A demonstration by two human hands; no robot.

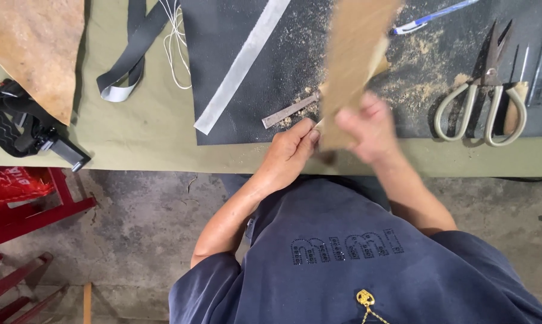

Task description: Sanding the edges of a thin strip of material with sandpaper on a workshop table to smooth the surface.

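Holding a tan leather strip (352, 66) upright over the near edge of the counter (151, 129), the left hand (289, 153) pinches its lower end while the right hand (373, 126), motion-blurred, grasps its right edge. Tan shavings (415, 66) strewn over the black mat (253, 114) suggest trimming is well under way; a metal blade (289, 111) lies just beside. Lower left, a crumpled red package (10, 183) sits on a red stool.

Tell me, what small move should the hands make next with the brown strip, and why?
Probably lay the brown strip flat on the black mat: both the left hand and right hand hold it raised and it looks blurred, while the scissors lie apart.
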